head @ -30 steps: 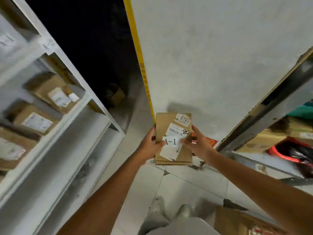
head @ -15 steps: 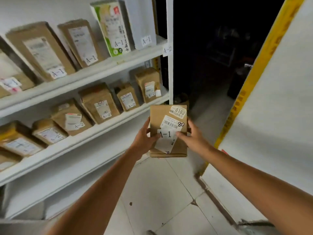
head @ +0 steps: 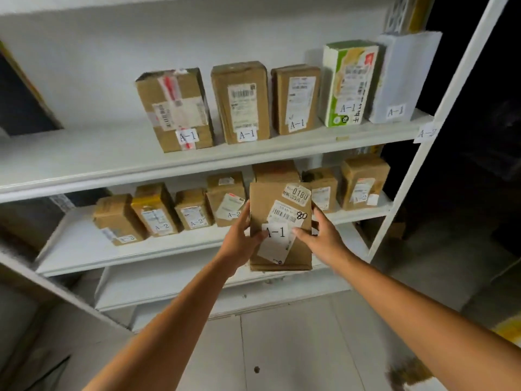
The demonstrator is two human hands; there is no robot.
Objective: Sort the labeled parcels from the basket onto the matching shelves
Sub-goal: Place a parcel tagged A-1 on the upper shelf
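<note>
A flat brown cardboard parcel (head: 279, 198) with a white "A-1" label is held upright in front of the shelving. My left hand (head: 242, 238) grips its left edge and my right hand (head: 321, 235) grips its right edge, thumbs on the front. Behind it, the upper shelf (head: 112, 162) carries several parcels marked A-1 (head: 239, 103). The shelf below (head: 169, 244) carries several small brown parcels marked A-2 (head: 155, 210). The basket is out of view.
A white upright post (head: 439, 114) with an "A-2" tag ends the rack on the right; beyond it is a dark space. The upper shelf has bare room left of its parcels. A lower shelf (head: 174, 283) and tiled floor (head: 296, 348) lie beneath.
My view has swung left from the wall and floor to face the shelving squarely. The parcel has stayed in both hands and now sits in front of the A-2 shelf.
</note>
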